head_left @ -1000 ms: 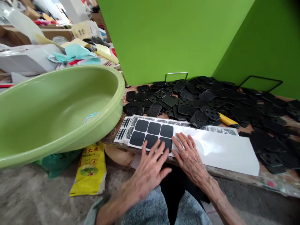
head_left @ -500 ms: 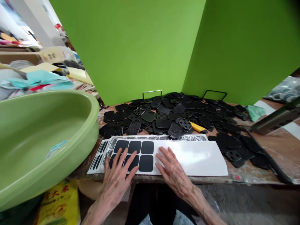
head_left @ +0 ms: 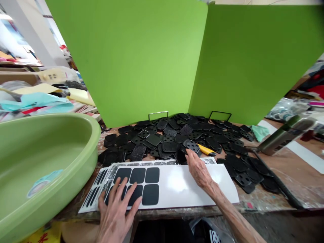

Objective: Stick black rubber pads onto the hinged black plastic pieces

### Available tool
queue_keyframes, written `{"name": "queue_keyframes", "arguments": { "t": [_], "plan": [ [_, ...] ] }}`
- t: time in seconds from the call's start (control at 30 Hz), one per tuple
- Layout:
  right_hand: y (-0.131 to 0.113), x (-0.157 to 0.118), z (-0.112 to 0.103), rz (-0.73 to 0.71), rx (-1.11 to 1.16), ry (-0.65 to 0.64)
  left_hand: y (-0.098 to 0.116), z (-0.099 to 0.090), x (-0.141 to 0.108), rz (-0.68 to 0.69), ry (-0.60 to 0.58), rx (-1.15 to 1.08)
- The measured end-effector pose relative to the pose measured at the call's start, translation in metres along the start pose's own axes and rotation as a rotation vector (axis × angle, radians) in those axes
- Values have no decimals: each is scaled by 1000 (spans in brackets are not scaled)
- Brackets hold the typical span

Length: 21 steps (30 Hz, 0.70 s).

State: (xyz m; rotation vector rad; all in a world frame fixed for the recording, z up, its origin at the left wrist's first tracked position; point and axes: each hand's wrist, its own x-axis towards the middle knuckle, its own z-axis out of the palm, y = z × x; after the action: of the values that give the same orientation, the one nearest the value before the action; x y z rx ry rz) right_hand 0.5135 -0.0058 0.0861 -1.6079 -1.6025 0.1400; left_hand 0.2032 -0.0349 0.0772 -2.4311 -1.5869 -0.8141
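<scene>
My left hand [head_left: 117,206] lies with fingers spread on the left part of a white backing sheet [head_left: 174,195]. Under its fingertips are rounded black square stickers [head_left: 150,194], set in two rows on that sheet. Beyond the sheet's far edge, my right hand [head_left: 198,168] pinches the edge of a dark black pad [head_left: 181,157], which looks tilted up; its fingertips are partly hidden. The pad sits at the front of a spread-out heap of black pads [head_left: 154,139], some with holes or ridges. A yellow utility knife [head_left: 206,150] lies just past the right hand.
A big green basin [head_left: 96,141] stands at the left, overlapping the table edge. Green boards [head_left: 131,67] with wire stands [head_left: 219,116] close off the back. At the right are a metal flask [head_left: 280,138], a black bar [head_left: 275,182] and a pale green cloth [head_left: 260,133].
My right hand has left the white sheet and reached forward to the heap, taking hold of a black pad. My left hand stays on the stickers. The view has tipped slightly upward.
</scene>
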Motion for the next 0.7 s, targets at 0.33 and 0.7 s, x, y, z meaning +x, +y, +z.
{"name": "queue_keyframes", "arguments": {
  "t": [0.33, 0.7],
  "plan": [
    [-89, -55, -12, 349, 862, -82, 106, -28, 50, -825, -534, -1590],
    [-108, -86, -36, -59, 341, -139, 83, -17, 44, -686, -464, -1175]
  ]
}}
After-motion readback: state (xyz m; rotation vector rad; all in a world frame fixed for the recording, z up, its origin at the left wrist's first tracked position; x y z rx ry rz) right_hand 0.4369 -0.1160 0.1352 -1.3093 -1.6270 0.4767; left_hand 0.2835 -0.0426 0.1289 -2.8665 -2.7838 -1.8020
